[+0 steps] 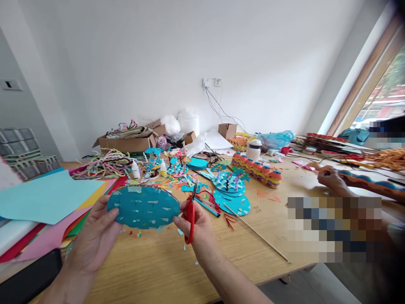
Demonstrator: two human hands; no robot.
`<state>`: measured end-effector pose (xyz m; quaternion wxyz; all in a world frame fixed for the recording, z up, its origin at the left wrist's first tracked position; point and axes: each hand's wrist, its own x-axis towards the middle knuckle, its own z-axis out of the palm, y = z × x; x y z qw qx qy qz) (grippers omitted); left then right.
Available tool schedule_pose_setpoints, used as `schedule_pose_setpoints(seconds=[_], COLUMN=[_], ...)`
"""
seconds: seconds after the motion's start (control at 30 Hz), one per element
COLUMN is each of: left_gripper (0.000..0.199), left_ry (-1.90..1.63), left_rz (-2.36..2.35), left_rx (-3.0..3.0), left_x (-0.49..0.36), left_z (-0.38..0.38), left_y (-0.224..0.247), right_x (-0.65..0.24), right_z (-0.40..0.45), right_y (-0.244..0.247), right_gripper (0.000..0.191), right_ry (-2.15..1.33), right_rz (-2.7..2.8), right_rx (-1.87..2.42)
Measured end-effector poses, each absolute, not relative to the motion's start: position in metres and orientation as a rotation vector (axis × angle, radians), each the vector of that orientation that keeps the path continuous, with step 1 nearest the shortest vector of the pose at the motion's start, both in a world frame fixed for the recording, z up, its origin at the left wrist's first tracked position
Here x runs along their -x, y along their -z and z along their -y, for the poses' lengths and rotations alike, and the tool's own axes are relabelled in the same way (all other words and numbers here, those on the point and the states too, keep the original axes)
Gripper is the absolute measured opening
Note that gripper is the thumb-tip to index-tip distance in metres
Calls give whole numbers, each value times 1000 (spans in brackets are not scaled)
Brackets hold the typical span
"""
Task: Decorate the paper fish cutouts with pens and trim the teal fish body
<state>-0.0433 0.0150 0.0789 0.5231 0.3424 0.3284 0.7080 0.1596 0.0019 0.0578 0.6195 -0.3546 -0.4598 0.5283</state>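
Note:
A blue paper disc (144,207), dotted with small pale slits or flaps, is held above the table in front of me. My left hand (97,230) grips its left edge, thumb on the upper face. Red-handled scissors (190,220) sit in my right hand (202,232), blades pointing up and away, while that hand's thumb and fingers also pinch the disc's right edge. Small paper scraps (180,232) lie beneath and around the disc. Beyond it are more stacked blue discs (232,203) and a blue pen (207,207).
Colored paper sheets (47,196) and a black phone-like object (31,276) lie left. A thin wooden stick (256,233) lies right of my hands. Glue bottles (163,169), a painted egg-carton strip (256,169) and a white jar (253,150) stand farther back. Another person's hand (331,179) works at right.

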Motion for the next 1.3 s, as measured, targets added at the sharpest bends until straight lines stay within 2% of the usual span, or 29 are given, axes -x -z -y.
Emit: schedule_pose_setpoints(seconds=[0.17,0.3,0.43,0.6,0.73,0.83,1.03,1.3], left_gripper=[44,42,40,44,40,28,29,10], left_ry=[-1714,-1729,-1716,-1707,-1828,-1876,-1656,-1618], left_rz=[-719,-705,-702,-754,-762,-801,-965,-1015], left_rx=[-824,-820,-874,-925,-1080,-1405,-2204,-2226], left_x=[47,48,42,35,41,47,49,45], left_z=[-18,-21,-18,-16,-12,-1,17,2], left_y=[-73,-70,-75,-83,-85,-88,-98,-94], right_x=[-160,-168,-175,-185,-194,-200,-201,-197], right_z=[-1,5,11,14,12,12,11,6], right_y=[-58,-64,-71,-80,-88,-90,-86,-80], right_gripper=[19,9,14,21,20,19,21,19], right_ry=[-1057,-523,-40,289,414,450,477,365], right_rz=[1214,1457,1649,1788,1827,1875,1894,1894], right_rx=[851,854,753,629,588,592,634,740])
